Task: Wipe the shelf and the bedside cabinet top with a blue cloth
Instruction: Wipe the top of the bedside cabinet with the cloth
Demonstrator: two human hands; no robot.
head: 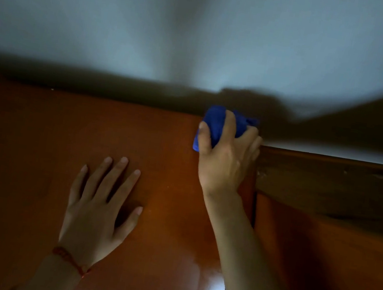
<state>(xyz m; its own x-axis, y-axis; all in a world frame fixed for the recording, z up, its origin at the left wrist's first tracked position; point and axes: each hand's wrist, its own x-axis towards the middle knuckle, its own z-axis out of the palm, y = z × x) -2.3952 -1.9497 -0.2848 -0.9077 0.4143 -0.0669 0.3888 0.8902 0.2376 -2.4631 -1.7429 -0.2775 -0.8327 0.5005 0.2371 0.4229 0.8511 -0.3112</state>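
cloth [215, 128]: soft blue fabric, matt | cabinet top [62, 140]: glossy orange-brown wood, smooth | ledge [329, 182]: darker, duller wood | wall [129, 23]: matt pale

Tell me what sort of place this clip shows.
Probably a bedroom or similar room at home: a glossy orange-brown wooden top against a plain pale wall, with darker wooden furniture beside it. The right hand grips a blue cloth.

Blue cloth [215, 126], bunched into a wad, lies at the far right corner of the cabinet top [34, 158], against the wall line. The cabinet top is a flat, glossy orange-brown wooden surface spanning the left and centre, with a bright reflection near its front right.
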